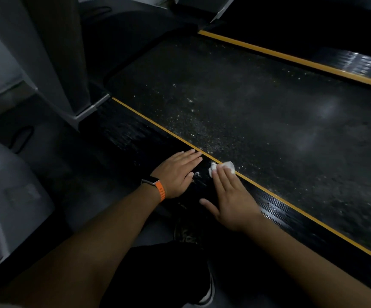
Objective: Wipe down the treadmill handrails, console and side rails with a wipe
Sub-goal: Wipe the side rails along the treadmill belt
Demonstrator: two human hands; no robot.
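The treadmill's near side rail [133, 134] is black and ribbed with a yellow stripe along its inner edge. My right hand [231, 196] lies flat on it, straight fingers pressing a small white wipe [224, 167] against the rail at the stripe. My left hand [178, 172], with an orange-strapped watch on the wrist, rests flat on the same rail just left of the wipe, fingers straight. The dusty dark belt [257, 121] runs beyond the stripe. The far side rail [355, 63], also yellow-edged, lies at the upper right.
A grey upright post [53, 54] rises from the rail's front end at upper left. Part of a neighbouring grey machine [4, 192] sits at the left. My leg and shoe [204, 292] are on the dark floor below my arms.
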